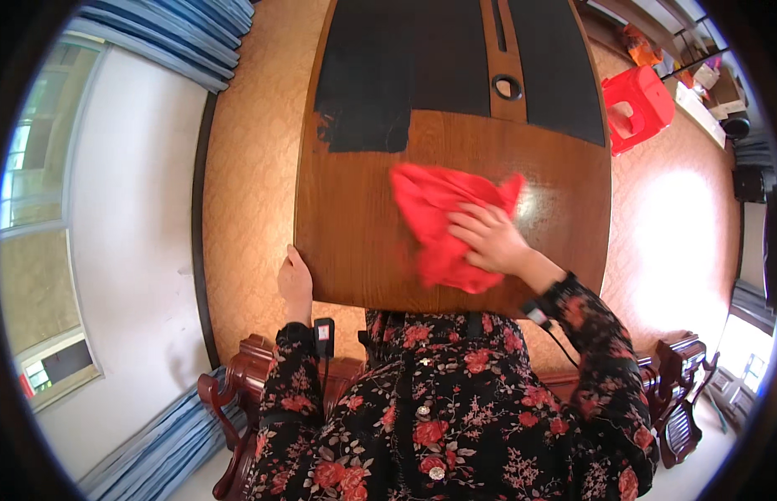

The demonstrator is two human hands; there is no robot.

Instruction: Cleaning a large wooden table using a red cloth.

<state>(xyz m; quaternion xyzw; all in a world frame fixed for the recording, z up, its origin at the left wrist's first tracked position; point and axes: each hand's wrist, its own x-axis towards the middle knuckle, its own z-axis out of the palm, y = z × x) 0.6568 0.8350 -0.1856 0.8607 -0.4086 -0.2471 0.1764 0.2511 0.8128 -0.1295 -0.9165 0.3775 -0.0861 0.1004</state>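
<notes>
A wooden table [347, 250] with a dark brown top stands in front of me. On its near half lies a bunched, slightly blurred red cloth [430, 209]. My right hand [494, 240] rests on the cloth's right side, its fingers curved over the fabric and pressing it to the wood; the fingertips partly sink into the folds. At the table's near left corner, my left hand [296, 280] grips the edge, with part of its fingers hidden behind the hand.
Black panels [447, 58] cover the table's far part, beside a wooden strip with a round hole [506, 88]. A red plastic stool [637, 108] stands right of the table. Carved wooden seating [238, 376] is behind me. Blue curtains [171, 37] hang at left.
</notes>
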